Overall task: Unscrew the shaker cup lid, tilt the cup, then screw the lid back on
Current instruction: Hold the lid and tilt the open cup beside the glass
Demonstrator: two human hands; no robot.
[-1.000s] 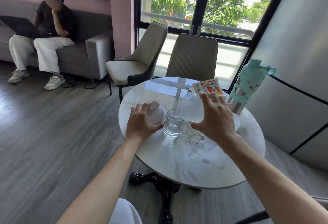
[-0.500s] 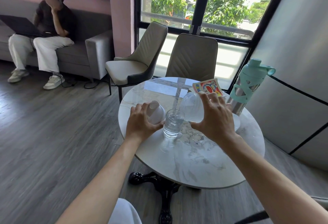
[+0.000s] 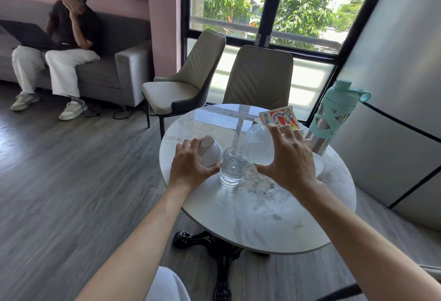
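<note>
My right hand [image 3: 286,160] grips a translucent shaker cup [image 3: 256,144], tilted so that its open mouth points down to the left over a clear drinking glass [image 3: 232,167]. The glass stands on the round marble table [image 3: 262,224] between my two hands and holds some water. My left hand [image 3: 189,168] holds the white domed lid [image 3: 210,151] just left of the glass, low over the table. The lid is off the cup.
A teal and steel water bottle [image 3: 334,114] stands at the table's right edge, a colourful card pack [image 3: 279,115] behind the cup. Two beige chairs [image 3: 259,78] sit beyond the table. A person sits on a grey sofa [image 3: 114,71] at far left.
</note>
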